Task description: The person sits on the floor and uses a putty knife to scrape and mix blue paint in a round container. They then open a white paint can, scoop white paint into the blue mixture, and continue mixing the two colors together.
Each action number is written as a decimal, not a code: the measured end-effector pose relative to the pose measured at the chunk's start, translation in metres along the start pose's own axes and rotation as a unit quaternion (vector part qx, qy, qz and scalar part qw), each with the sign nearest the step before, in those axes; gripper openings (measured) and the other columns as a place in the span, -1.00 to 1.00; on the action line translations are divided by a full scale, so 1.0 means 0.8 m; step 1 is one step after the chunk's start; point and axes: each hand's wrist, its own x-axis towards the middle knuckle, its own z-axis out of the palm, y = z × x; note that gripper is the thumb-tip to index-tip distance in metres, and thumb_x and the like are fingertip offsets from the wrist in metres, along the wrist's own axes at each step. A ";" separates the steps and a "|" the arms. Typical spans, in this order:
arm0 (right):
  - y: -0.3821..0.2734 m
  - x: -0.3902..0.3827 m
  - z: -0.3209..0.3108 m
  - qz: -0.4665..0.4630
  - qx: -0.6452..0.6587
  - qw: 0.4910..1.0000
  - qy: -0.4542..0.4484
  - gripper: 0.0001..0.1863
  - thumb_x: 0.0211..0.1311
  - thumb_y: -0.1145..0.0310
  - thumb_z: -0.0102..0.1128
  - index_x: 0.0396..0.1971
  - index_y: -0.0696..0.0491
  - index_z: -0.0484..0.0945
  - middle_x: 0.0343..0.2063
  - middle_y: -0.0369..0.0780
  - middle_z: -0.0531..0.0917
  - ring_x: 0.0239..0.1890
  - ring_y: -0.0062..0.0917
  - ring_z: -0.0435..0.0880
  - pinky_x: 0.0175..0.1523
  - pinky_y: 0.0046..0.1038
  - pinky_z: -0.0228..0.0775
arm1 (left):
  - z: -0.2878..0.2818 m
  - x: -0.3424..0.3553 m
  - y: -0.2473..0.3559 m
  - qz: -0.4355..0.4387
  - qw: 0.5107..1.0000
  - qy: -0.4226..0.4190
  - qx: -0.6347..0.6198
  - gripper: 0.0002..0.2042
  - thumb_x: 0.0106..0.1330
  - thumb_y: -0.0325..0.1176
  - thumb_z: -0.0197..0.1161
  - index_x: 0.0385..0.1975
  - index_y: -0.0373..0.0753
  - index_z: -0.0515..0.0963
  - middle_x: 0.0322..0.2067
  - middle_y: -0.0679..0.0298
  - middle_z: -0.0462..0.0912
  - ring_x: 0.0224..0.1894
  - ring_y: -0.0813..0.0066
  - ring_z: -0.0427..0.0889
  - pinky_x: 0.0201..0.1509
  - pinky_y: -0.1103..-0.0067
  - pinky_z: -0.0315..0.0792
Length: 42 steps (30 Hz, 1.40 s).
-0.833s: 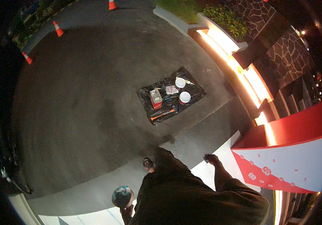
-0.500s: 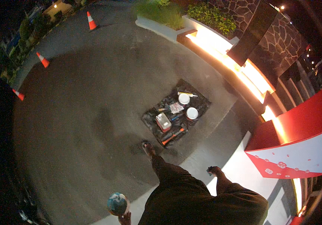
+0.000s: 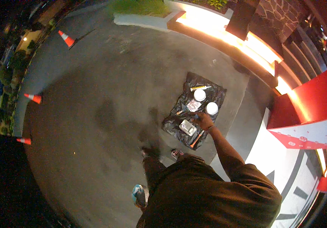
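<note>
My left hand is partly hidden beside my dark shirt, closed on a round teal-and-white thing whose kind I cannot make out. My right arm stretches over a black plastic sheet on the ground. Above it, my right hand has curled fingers near a small bluish thing; whether it is gripped is unclear. Close by are a white-lidded tub, a second white-lidded tub, a silvery-topped box, an orange-handled tool and a pinkish-white packet. A yellow-and-white tube lies at the far end.
Orange-and-white cones stand on the dark pavement at the left, among them a far cone and a nearer cone. A lit planter ledge curves along the back right. A red-and-white panel structure rises at the right.
My right hand has reached forward from beside my body to above the sheet. I have moved nearer the sheet, with both feet now before it. The round thing stays low at my left, turned more edge-on.
</note>
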 end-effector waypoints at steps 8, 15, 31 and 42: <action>0.160 -0.044 0.145 0.351 -0.083 0.931 0.050 -0.60 0.31 0.03 0.10 -0.13 0.04 0.65 -0.24 -0.01 0.71 -0.31 -0.02 0.68 -0.17 -0.11 0.48 | 0.187 0.233 0.283 0.056 0.997 -0.029 0.036 -0.36 0.39 0.05 0.10 0.37 -0.14 0.20 0.30 0.05 0.27 0.22 -0.01 0.43 0.16 0.02 0.52; 0.111 -0.229 0.318 0.542 -0.008 0.836 -0.086 -0.73 0.15 0.14 0.19 -0.24 -0.06 0.70 -0.24 -0.15 0.73 -0.20 -0.26 0.74 -0.07 -0.13 0.54 | 0.556 0.435 0.593 0.119 0.964 -0.153 0.180 -0.37 0.41 0.03 0.08 0.38 -0.14 0.17 0.33 0.06 0.23 0.24 0.00 0.40 0.16 0.04 0.53; -0.078 0.230 0.196 0.559 0.331 0.651 0.392 -0.48 0.21 0.27 0.32 0.20 -0.09 0.51 -0.01 -0.03 0.65 -0.01 -0.09 0.64 0.11 -0.19 0.47 | 1.214 0.345 0.280 0.238 0.296 -0.479 0.791 -0.45 0.29 -0.42 0.20 0.29 -0.30 0.23 0.20 0.09 0.35 0.17 0.07 0.45 0.21 0.11 0.53; -0.180 0.412 0.311 0.738 0.264 0.498 0.371 -0.44 0.17 0.24 0.33 0.21 -0.06 0.48 -0.10 0.00 0.59 -0.07 -0.02 0.59 0.05 -0.13 0.45 | 1.432 0.281 0.113 -0.113 0.297 -0.464 0.827 -0.40 0.27 -0.58 -0.03 0.35 -0.20 0.09 0.23 0.07 0.30 0.13 0.06 0.52 0.09 0.06 0.62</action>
